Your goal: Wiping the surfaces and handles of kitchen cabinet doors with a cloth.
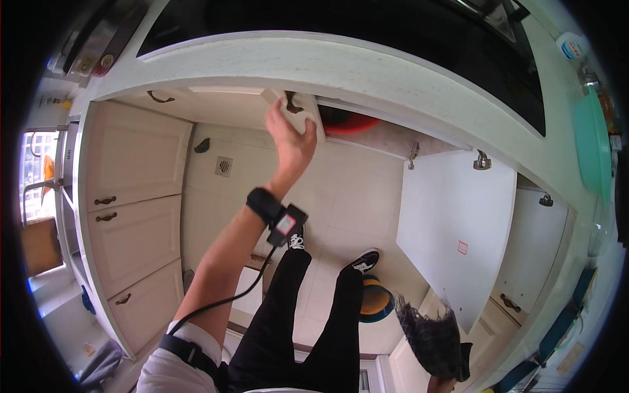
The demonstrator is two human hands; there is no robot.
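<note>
My left hand (291,140) reaches forward to a cream cabinet door (307,110) under the counter. Its fingers and thumb lie on either side of the dark metal handle (294,104); how far they wrap it is partly hidden. Beside that door, a red rounded object (354,125) shows inside the cabinet. At the bottom right edge, my right hand (440,385) is mostly cut off by the frame. It holds a dark, checked cloth with a frayed edge (430,331), blurred and hanging beside an open white cabinet door (452,216).
Above runs the pale countertop (344,59) with a black glass hob (344,22). Cream drawers (137,152) stand on the left. Near my right foot sits a blue and orange basin (376,299). The floor has a drain (224,167). A teal basin (592,142) rests on the right.
</note>
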